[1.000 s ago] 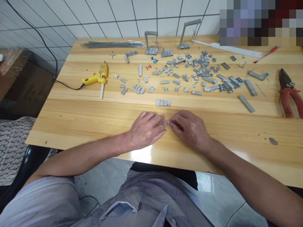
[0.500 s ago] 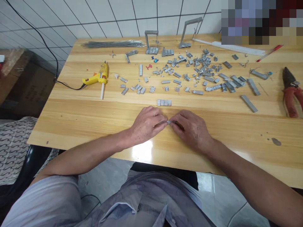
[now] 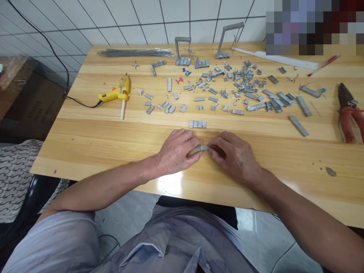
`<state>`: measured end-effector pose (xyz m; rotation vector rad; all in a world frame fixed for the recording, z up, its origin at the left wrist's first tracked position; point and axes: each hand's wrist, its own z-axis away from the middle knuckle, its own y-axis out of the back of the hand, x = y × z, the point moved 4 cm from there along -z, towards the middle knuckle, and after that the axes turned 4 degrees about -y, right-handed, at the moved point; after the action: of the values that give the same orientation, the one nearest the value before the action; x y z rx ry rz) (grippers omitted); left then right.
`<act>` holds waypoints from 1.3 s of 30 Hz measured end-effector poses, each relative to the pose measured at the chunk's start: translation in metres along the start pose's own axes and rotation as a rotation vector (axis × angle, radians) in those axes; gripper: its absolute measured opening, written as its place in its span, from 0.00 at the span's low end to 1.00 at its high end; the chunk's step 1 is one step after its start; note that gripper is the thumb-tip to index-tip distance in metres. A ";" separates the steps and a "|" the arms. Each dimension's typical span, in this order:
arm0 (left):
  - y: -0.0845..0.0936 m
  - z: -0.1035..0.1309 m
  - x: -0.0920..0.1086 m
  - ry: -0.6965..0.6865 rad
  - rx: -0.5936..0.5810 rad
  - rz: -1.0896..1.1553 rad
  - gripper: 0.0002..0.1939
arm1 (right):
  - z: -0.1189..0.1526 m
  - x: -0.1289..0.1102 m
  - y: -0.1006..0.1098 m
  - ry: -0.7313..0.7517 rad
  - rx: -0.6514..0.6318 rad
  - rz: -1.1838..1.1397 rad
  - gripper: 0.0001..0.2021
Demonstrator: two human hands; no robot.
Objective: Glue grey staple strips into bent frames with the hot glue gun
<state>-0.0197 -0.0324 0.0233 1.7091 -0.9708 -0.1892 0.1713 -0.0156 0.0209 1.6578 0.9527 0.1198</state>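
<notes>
Close to the front of the table, both hands pinch a thin grey metal strip, which looks like a strip of staples (image 3: 202, 148). My left hand (image 3: 178, 149) is closed on its left end, thumb below and fingers above. At the right end, the fingertips of my right hand (image 3: 234, 154) are closed on it, and a dark gap shows under the curled fingers. The middle of the strip is visible between the two hands. Just beyond them lies a short row of joined grey staple blocks (image 3: 198, 124), touched by neither hand.
Many loose staple pieces (image 3: 250, 76) are scattered beyond the hands. Two bent staple frames (image 3: 182, 51) stand near the tiled wall, beside a bundle of thin wires (image 3: 136, 52). A yellow glue gun (image 3: 115, 94) lies left; red-handled pliers (image 3: 351, 113) lie at far right.
My hands have moved slightly apart, the right one shifting right. More of the strip now shows between them, lying straight and level.
</notes>
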 end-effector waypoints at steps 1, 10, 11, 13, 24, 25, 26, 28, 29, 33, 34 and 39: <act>-0.001 0.000 -0.001 -0.003 -0.007 0.013 0.07 | 0.000 -0.001 0.000 0.007 0.008 -0.002 0.06; -0.004 -0.003 -0.002 -0.027 -0.003 0.026 0.09 | 0.000 0.000 -0.001 0.022 0.013 -0.018 0.06; -0.004 -0.003 -0.002 -0.029 -0.002 0.022 0.09 | 0.000 0.001 -0.001 0.022 0.005 -0.021 0.07; -0.003 -0.003 -0.002 -0.027 0.010 0.029 0.10 | 0.000 0.001 -0.002 0.017 -0.005 -0.030 0.07; -0.004 -0.001 -0.010 0.051 0.023 0.144 0.08 | -0.002 0.003 -0.003 -0.045 -0.031 0.005 0.14; -0.004 -0.002 -0.010 0.049 0.024 0.142 0.07 | -0.003 0.003 -0.003 -0.049 -0.037 0.011 0.14; -0.004 -0.002 -0.010 0.046 0.025 0.141 0.07 | -0.003 0.003 -0.003 -0.053 -0.043 0.012 0.14; -0.003 -0.002 -0.010 0.039 0.027 0.148 0.07 | -0.003 0.003 -0.003 -0.065 -0.053 0.002 0.13; -0.003 -0.003 -0.009 0.036 0.027 0.154 0.08 | -0.003 0.004 -0.003 -0.070 -0.058 -0.005 0.13; -0.002 -0.003 -0.009 0.042 0.032 0.174 0.07 | -0.003 0.004 -0.004 -0.067 -0.064 0.001 0.14; -0.002 -0.003 -0.010 0.044 0.038 0.181 0.07 | -0.003 0.004 -0.004 -0.067 -0.061 0.006 0.13; 0.001 -0.003 -0.010 0.033 0.070 0.216 0.08 | -0.004 0.004 -0.004 -0.087 -0.032 0.022 0.13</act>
<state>-0.0250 -0.0236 0.0221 1.6511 -1.1402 0.0147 0.1697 -0.0102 0.0167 1.6309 0.8624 0.0768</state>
